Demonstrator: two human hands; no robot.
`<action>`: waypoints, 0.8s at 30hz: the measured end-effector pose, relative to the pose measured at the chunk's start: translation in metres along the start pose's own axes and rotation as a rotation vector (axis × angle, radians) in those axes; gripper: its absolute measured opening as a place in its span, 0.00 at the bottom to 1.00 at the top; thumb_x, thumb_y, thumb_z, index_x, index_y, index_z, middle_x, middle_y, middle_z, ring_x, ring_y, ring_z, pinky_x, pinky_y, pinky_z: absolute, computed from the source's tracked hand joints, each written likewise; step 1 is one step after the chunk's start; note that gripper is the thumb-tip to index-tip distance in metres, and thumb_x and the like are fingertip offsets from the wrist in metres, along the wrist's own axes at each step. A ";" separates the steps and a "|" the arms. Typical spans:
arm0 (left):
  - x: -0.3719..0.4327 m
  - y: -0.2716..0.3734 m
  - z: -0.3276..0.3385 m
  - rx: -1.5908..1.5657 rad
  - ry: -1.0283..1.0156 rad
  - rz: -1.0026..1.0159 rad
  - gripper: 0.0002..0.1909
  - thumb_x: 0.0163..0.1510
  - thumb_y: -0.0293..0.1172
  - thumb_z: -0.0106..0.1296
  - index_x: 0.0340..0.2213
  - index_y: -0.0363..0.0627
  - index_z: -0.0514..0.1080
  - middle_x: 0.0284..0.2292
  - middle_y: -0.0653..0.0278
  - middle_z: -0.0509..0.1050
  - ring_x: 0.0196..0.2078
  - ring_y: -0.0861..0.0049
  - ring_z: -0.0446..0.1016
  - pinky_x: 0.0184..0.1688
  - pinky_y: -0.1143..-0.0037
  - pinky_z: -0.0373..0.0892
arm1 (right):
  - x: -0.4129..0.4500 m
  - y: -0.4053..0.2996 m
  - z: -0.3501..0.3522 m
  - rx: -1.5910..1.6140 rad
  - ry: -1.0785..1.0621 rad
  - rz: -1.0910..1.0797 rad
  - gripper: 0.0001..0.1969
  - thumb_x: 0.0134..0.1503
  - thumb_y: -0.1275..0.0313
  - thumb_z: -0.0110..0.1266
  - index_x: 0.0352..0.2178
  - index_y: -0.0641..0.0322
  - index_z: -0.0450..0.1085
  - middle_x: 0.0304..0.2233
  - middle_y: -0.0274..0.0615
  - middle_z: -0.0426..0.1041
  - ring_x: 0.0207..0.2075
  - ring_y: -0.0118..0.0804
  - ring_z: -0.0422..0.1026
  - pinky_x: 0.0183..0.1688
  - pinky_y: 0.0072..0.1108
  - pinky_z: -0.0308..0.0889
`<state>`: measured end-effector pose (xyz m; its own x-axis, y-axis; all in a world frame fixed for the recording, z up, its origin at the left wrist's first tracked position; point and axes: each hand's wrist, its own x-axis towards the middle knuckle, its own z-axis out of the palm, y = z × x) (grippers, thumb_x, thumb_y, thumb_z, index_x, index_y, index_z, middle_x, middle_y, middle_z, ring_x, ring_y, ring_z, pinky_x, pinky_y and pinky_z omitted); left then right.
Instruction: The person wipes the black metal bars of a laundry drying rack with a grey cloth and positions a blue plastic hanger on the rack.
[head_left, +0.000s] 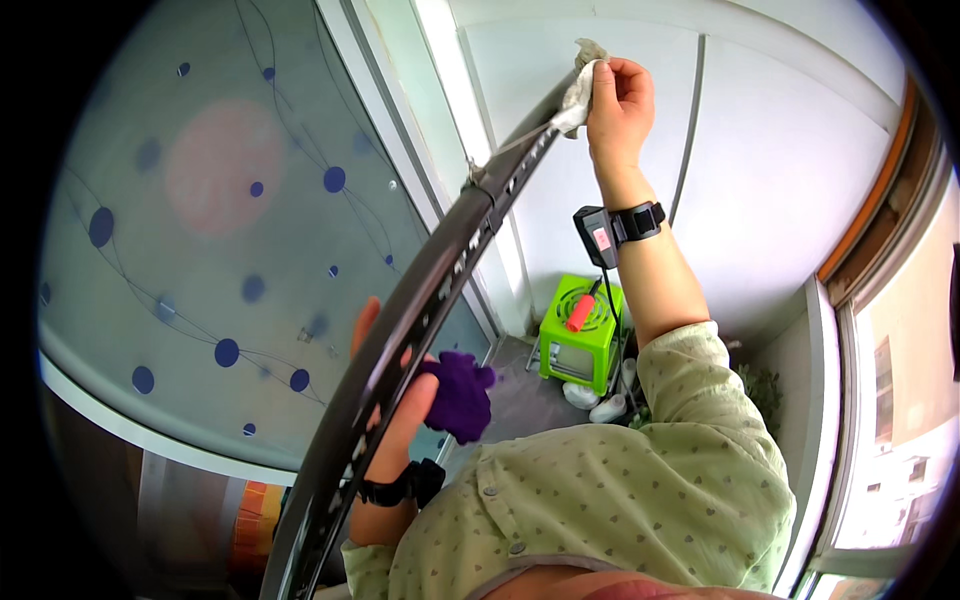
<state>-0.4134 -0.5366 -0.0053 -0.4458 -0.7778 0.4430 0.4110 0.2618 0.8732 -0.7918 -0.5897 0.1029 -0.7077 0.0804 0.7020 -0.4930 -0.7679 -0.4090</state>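
Note:
A long dark curved metal rail (442, 255) with a slotted underside runs from bottom left to upper right, close to the camera. At its upper end my right hand (626, 97) pinches a crumpled, dirty white cloth (576, 101) against the rail. A thin string stretches from there to a small fitting (475, 174) on the rail. My left hand (397, 420) is partly hidden behind the lower rail, its thumb on the right side and a fingertip showing on the left. A purple fluffy cloth (461, 397) is held at that hand, beside the thumb.
A bright green plastic stool (581, 330) stands on the floor, with a red-handled tool (581, 311) on top and white objects (592, 397) beside it. Frosted glass (300, 247) with blue dots is on the left, white wall panels (780, 150) ahead, a window (892, 420) and plants (761, 397) on the right.

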 end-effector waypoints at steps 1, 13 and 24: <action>0.003 0.008 0.011 0.110 -0.082 0.006 0.42 0.48 0.28 0.61 0.60 0.37 0.50 0.39 0.58 0.73 0.38 0.80 0.73 0.40 0.81 0.70 | 0.011 0.012 -0.003 -0.084 -0.107 0.044 0.08 0.56 0.69 0.56 0.34 0.62 0.69 0.24 0.30 0.71 0.26 0.20 0.66 0.29 0.16 0.64; 0.070 -0.026 0.097 0.274 0.136 -0.010 0.24 0.62 0.48 0.43 0.38 0.33 0.70 0.30 0.63 0.73 0.29 0.81 0.71 0.33 0.81 0.66 | -0.038 -0.035 0.016 0.292 -0.882 -0.507 0.06 0.53 0.72 0.55 0.34 0.58 0.70 0.30 0.39 0.74 0.32 0.44 0.73 0.36 0.30 0.68; 0.065 -0.029 0.097 0.219 0.261 -0.060 0.24 0.59 0.47 0.43 0.30 0.34 0.73 0.25 0.65 0.74 0.27 0.82 0.70 0.31 0.81 0.63 | 0.014 0.058 0.012 -0.087 -0.831 -0.828 0.11 0.54 0.58 0.50 0.24 0.52 0.69 0.20 0.32 0.68 0.25 0.38 0.69 0.33 0.28 0.64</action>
<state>-0.5316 -0.5394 0.0182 -0.2341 -0.9079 0.3477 0.1970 0.3059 0.9315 -0.8249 -0.6407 0.0958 0.3763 0.0706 0.9238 -0.7033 -0.6274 0.3344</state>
